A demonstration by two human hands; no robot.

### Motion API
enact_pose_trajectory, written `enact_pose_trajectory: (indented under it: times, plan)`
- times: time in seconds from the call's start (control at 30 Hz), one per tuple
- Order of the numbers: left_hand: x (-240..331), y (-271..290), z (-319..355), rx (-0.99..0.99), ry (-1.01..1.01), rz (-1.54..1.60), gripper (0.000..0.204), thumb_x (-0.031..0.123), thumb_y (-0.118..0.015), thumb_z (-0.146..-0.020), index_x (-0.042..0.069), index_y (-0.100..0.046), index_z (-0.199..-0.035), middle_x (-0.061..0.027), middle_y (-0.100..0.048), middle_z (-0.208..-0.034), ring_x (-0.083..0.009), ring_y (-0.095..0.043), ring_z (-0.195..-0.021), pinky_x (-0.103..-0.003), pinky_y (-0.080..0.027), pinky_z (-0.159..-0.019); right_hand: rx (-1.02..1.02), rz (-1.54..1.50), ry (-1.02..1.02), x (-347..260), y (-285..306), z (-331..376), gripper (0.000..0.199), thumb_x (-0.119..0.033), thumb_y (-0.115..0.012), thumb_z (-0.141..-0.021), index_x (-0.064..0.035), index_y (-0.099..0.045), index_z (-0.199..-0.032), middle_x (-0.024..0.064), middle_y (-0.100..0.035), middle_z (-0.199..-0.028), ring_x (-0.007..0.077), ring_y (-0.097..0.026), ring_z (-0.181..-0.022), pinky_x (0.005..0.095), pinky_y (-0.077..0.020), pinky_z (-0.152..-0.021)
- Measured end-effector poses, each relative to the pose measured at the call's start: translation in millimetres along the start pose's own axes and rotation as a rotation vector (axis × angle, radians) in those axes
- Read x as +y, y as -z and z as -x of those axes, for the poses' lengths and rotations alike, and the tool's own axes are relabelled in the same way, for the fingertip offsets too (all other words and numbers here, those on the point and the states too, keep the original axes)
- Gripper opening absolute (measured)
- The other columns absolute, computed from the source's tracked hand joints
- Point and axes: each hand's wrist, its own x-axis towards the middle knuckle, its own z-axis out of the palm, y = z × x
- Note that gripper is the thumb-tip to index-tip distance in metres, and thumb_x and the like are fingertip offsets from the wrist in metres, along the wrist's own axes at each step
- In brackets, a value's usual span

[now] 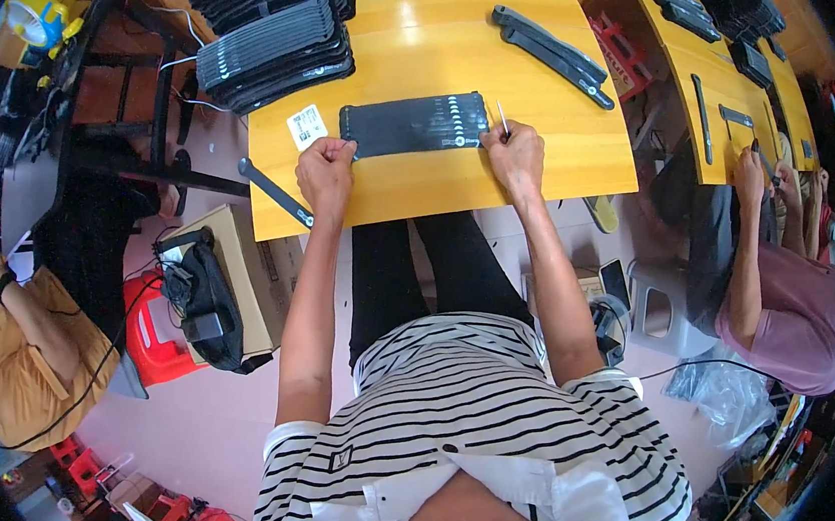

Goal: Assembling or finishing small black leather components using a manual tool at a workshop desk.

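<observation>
On the yellow table in front of me lies a flat black panel (pixel 412 125) of long strips side by side, with pale markings near its right end. At its lower left corner my left hand (pixel 326 173) is closed, the fingertips pinching the edge. My right hand (pixel 514 156) is closed at the panel's right end. From its fingers sticks up a thin, pale, pointed tool (pixel 503 118), whose kind I cannot make out. Beside my left hand are a white printed label card (pixel 306 126) and a single black strip (pixel 278 193) lying across the table's edge.
Tall stacks of similar black strips (pixel 275 54) stand at the far left of the table (pixel 430 31). Several loose strips (pixel 554 57) lie at the far right. A co-worker in a pink shirt (pixel 790 316) sits on the right, another in orange (pixel 40 365) on the left. An open cardboard box (pixel 252 285) stands below.
</observation>
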Motion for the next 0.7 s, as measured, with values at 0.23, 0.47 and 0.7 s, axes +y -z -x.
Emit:
enact_pose_trajectory:
  times: [0.23, 0.47, 0.7]
  plan:
    - [8, 1, 4, 0.038, 0.036, -0.108, 0.016, 0.018, -0.070, -0.072, 0.003, -0.065, -0.076, -0.0092, -0.064, -0.068, -0.0231, -0.061, -0.065, -0.034, -0.046, -0.062, 0.043, 0.072, 0.024, -3, -1, 3, 0.018, -0.018, -0.061, -0.071, -0.0002, -0.062, -0.070, 0.0192, -0.061, -0.065, 0.0343, -0.061, -0.063, 0.0415, -0.0471, -0.060]
    - [17, 2, 9, 0.058, 0.042, -0.147, 0.016, 0.018, -0.070, -0.071, 0.003, -0.064, -0.075, -0.0087, -0.063, -0.067, -0.0234, -0.061, -0.065, -0.035, -0.046, -0.062, 0.016, 0.090, 0.026, -4, 2, 3, 0.017, -0.018, -0.058, -0.071, -0.0007, -0.062, -0.073, 0.0216, -0.061, -0.070, 0.0379, -0.061, -0.068, 0.0450, -0.0486, -0.063]
    - [5, 0, 5, 0.064, -0.020, -0.124, 0.016, 0.017, -0.070, -0.072, 0.003, -0.064, -0.075, -0.0079, -0.060, -0.064, -0.0227, -0.058, -0.061, -0.035, -0.045, -0.060, 0.013, 0.089, 0.020, -4, 1, 2, 0.018, -0.018, -0.058, -0.072, -0.0006, -0.062, -0.073, 0.0228, -0.061, -0.071, 0.0387, -0.061, -0.069, 0.0454, -0.0489, -0.064]
